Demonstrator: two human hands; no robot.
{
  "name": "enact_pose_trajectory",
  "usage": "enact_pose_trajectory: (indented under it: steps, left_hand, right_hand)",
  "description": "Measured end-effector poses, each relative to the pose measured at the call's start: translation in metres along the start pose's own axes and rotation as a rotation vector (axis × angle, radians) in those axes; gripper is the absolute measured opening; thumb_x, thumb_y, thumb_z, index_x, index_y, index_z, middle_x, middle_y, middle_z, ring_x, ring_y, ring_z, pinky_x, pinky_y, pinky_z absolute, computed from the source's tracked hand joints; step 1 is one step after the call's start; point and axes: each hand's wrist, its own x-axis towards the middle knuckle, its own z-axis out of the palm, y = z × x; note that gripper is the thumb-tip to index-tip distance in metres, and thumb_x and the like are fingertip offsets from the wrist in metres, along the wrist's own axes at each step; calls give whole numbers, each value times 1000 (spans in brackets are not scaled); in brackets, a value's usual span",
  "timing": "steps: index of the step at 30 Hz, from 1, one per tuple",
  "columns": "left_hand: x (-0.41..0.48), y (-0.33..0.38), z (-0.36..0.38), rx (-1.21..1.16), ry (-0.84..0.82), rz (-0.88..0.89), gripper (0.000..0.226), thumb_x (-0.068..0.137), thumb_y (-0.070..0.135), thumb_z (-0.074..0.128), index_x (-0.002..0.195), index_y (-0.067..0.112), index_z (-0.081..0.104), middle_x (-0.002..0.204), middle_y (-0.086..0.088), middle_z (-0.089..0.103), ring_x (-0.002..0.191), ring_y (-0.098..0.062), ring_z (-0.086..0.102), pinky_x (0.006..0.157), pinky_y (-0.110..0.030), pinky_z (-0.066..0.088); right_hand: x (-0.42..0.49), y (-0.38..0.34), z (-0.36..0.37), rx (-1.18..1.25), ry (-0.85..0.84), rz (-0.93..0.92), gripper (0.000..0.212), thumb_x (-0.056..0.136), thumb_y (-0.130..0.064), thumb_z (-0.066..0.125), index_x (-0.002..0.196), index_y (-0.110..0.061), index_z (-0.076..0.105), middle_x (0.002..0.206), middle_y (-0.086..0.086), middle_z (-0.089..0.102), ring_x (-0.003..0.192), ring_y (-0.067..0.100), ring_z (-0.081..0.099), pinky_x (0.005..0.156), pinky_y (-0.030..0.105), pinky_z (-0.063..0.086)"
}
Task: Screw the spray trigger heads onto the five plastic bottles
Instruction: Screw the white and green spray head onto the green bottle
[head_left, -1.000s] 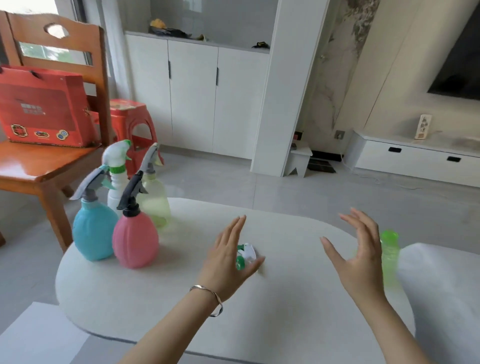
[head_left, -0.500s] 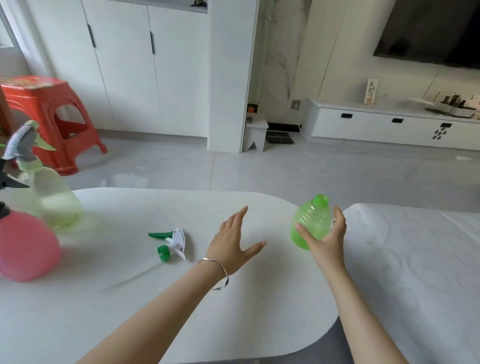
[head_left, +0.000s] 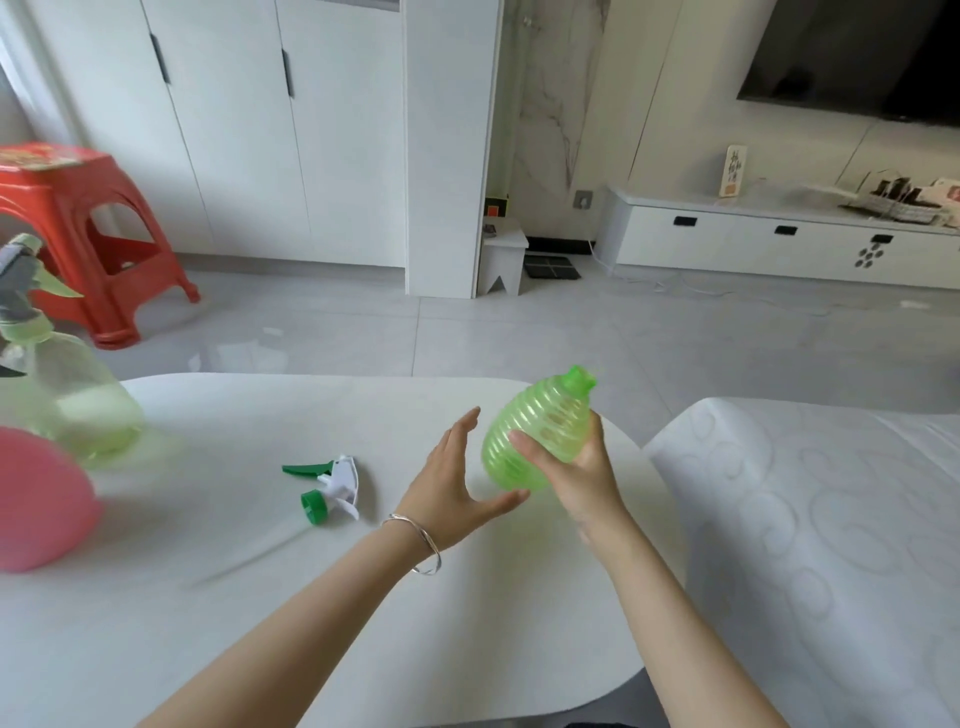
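Note:
My right hand (head_left: 582, 475) grips a ribbed green bottle (head_left: 535, 431) with no head on its open neck, held tilted above the white table (head_left: 363, 623). My left hand (head_left: 452, 488) is open just left of the bottle, thumb under its base. A loose white and green spray trigger head (head_left: 332, 486) lies on the table to the left, its clear dip tube (head_left: 244, 561) stretching toward me. At the left edge stand a pale yellow-green bottle (head_left: 72, 405) with a grey trigger head and part of a pink bottle (head_left: 36, 499).
A white quilted cushion (head_left: 810, 545) lies to the right of the table. Beyond the table are a red plastic stool (head_left: 78, 234), white cabinets (head_left: 249, 130), a small white step stool (head_left: 501, 260) and a low TV stand (head_left: 779, 244).
My right hand has lifted the green bottle and brought it left over the table. My left hand has closed in on it. The view has drifted slightly.

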Motion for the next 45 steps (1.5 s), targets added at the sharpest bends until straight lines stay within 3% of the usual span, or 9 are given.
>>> enact_pose_trajectory:
  steps: [6,11,14,18,21,30,38,42,45]
  left_hand:
    - [-14,-6,-45,-23,37,62,97,60,47,84,138,27,30,125,11,53,111,2,49,84,3,33]
    - [-41,-26,-103,-27,87,32,79,61,45,84,126,29,43,115,11,59,103,1,58,80,-8,45]
    - [-57,-44,-144,-34,151,-11,80,62,38,86,128,23,43,119,4,58,110,-11,57,94,-24,46]
    - [-80,-60,-190,26,130,-60,81,58,53,79,126,35,37,120,15,53,109,1,53,85,-8,39]
    - [-92,-73,-212,80,112,-129,86,53,61,73,127,38,36,121,14,52,109,-7,54,87,-19,40]
    - [-99,-90,-225,149,179,-132,85,65,43,82,134,26,36,122,9,49,109,-9,49,91,-22,36]
    - [-101,-92,-227,126,228,-98,87,64,40,83,136,22,37,123,9,49,110,-9,51,94,-22,35]
    - [-101,-92,-223,117,228,-97,85,64,40,83,134,24,38,121,8,51,109,-11,52,92,-23,36]
    - [-100,-91,-219,109,221,-96,82,64,40,83,132,24,39,122,7,52,109,-12,53,91,-23,37]
  right_hand:
    - [-29,-13,48,113,-193,145,73,58,-43,83,120,-27,49,119,-3,65,104,4,64,67,12,50]
    - [-40,-21,77,51,-427,171,65,70,-43,73,128,-30,47,124,-15,60,111,-8,57,83,15,46]
    - [-40,-20,90,28,-438,182,64,73,-49,73,129,-32,49,132,-12,54,116,-5,53,89,18,43]
    - [-37,-8,108,-119,-435,198,52,70,-56,67,117,-36,56,127,-20,55,119,-4,49,84,12,40]
    - [-31,10,121,-261,-436,193,42,77,-43,72,115,-34,55,124,-18,54,123,5,46,92,18,35]
    - [-26,30,173,-698,-221,185,57,65,-65,70,105,-27,56,105,-9,46,114,13,40,93,26,35]
    - [-26,17,179,-886,-275,272,56,65,-66,67,102,-26,54,112,-3,49,120,19,37,93,28,33]
    - [-22,-3,144,-822,-396,423,39,65,-49,76,77,-18,57,87,-2,53,96,20,52,77,30,40]
    - [-24,-8,125,-911,-472,428,42,67,-34,78,64,-20,38,68,-2,37,64,17,36,55,29,25]
